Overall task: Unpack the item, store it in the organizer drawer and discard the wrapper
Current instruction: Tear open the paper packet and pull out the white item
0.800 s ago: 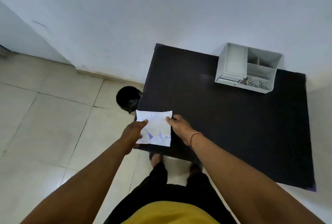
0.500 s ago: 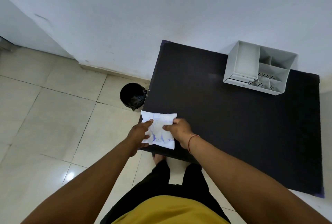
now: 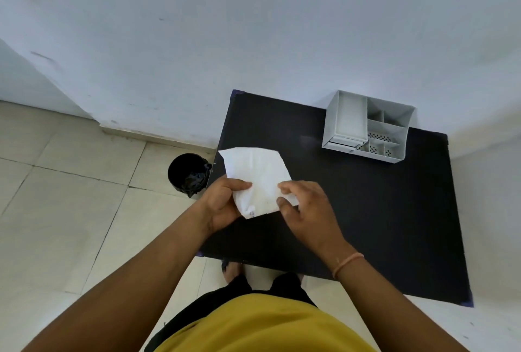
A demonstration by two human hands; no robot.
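I see the white packet mid-frame, held up over the left part of the black desk. Plain side faces the camera, small print at its lower edge. Its top corner points toward upper left and overlaps the desk's left edge in the view.

Left hand grips the packet's lower-left edge: thumb on the front face, other fingers curled onto it from the left, clamped on the packet. Right hand pinches the lower-right corner, thumb and forefinger closed on it, remaining fingers loosely bent below. Can't tell whether the wrapper is torn yet.

Both forearms come in from the bottom of the frame and converge at the packet. Left wrist is bent inward, palm toward the packet. Right hand shows its back to the camera; thin orange band on that wrist.

Grey organizer sits at the desk's far edge, upper right of the frame, against the wall, well apart from the hands. Its small drawer at lower left looks shut or nearly so, hard to tell. Bare black desk between the hands and the organizer.

Black bin stands on the tiled floor, just beside the desk's left edge, near the left hand, mouth open upward.
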